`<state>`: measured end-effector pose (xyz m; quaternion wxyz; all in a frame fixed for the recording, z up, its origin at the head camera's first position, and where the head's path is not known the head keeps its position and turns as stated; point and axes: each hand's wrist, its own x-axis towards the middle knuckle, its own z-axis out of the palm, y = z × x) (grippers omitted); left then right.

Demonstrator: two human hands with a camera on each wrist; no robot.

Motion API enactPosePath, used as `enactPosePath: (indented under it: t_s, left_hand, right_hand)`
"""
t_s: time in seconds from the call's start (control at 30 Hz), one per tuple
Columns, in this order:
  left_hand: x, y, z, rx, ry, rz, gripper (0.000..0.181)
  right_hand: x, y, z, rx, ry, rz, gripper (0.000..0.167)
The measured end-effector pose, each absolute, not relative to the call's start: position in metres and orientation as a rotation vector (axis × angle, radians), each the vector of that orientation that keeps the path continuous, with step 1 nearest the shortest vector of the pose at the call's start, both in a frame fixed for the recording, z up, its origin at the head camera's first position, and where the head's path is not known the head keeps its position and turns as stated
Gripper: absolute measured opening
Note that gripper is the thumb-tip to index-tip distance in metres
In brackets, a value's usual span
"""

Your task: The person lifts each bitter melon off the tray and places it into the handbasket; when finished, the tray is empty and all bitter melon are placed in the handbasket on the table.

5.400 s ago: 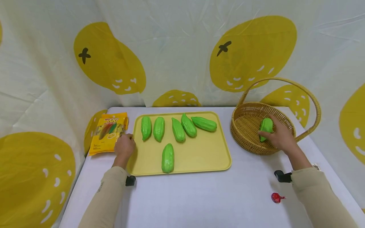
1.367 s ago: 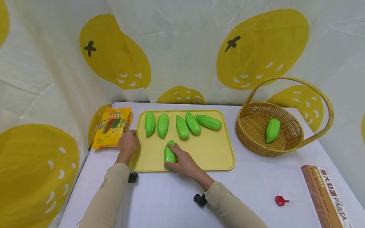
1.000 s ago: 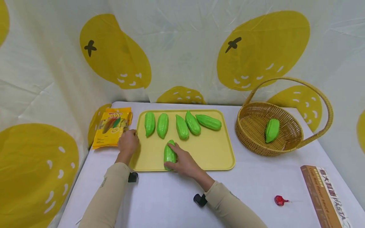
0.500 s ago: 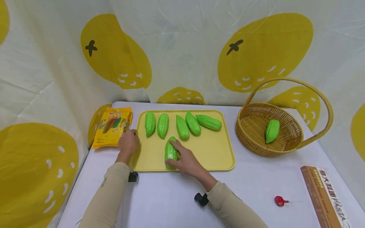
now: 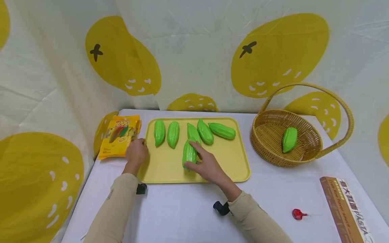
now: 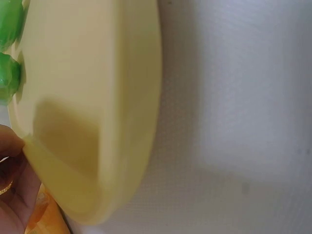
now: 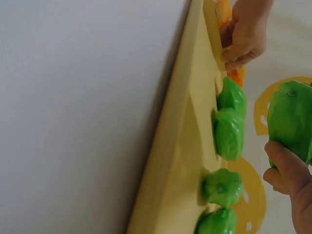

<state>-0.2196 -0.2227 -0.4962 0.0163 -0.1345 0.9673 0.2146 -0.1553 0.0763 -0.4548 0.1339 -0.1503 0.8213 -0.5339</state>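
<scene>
My right hand [image 5: 209, 165] holds a green ribbed gourd [image 5: 189, 155] between thumb and fingers, over the middle of the yellow tray [image 5: 225, 168]. In the right wrist view that gourd [image 7: 291, 117] appears raised off the tray. Several similar gourds lie along the tray's back, among them an upright-lying gourd [image 5: 173, 134] and a slanted gourd [image 5: 222, 130]. At the tray's left edge, my left hand [image 5: 136, 152] pinches the rim; the left wrist view shows its fingers [image 6: 10, 141] at that edge. One more gourd [image 5: 289, 139] lies in the wicker basket [image 5: 264, 153].
The handled basket stands right of the tray. A yellow snack bag [image 5: 117, 140] lies behind my left hand. A red wrapped lollipop [image 5: 297, 214] and a brown pasta box [image 5: 346, 209] lie at the front right. A fruit-patterned curtain [image 5: 194, 50] hangs behind the table.
Earlier my right hand placed a gourd in the basket and let go, then took the gourd at the tray's front. That gourd has risen and moved back and right. The left hand stays put.
</scene>
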Motion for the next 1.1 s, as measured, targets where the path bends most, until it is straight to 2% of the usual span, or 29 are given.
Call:
enactPosePath:
  t_s: [0.57, 1.1]
  left_hand:
    - [-0.219, -0.221, -0.496, -0.418, 2.979, 0.663, 0.038]
    - [-0.219, -0.221, -0.495, -0.403, 2.99, 0.649, 0.039]
  right_hand:
    - [-0.161, 0.117, -0.423, -0.366, 2.418, -1.678, 0.082]
    - [-0.173, 0.166, -0.413, -0.292, 2.512, -1.688, 0.082]
